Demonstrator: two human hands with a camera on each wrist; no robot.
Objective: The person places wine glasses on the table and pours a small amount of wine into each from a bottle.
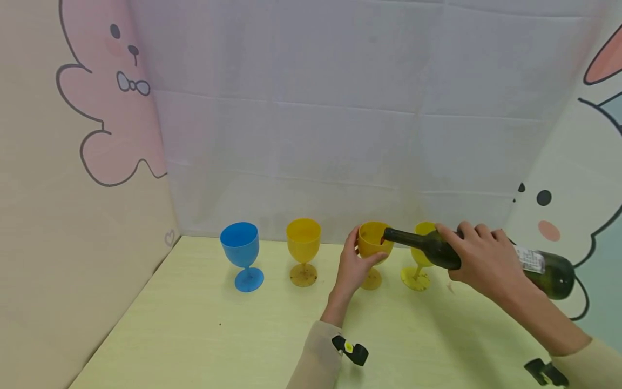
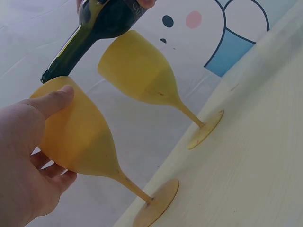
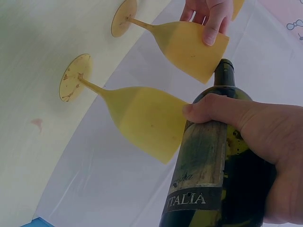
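Note:
My right hand grips a dark green wine bottle with a worn paper label, round its body. The bottle is tilted, its neck pointing left and its mouth at the rim of an orange-yellow goblet. A spot of dark red shows at the mouth. Around that goblet's bowl, my left hand has its thumb on the near side and fingers behind. The goblet's foot stands on the table. Just right of it is a lighter yellow goblet, partly behind the bottle in the head view.
Left of my hands stand another orange-yellow goblet and a blue goblet, in line near the table's back edge. A white cloth hangs behind the pale table. Cartoon-printed side walls flank it.

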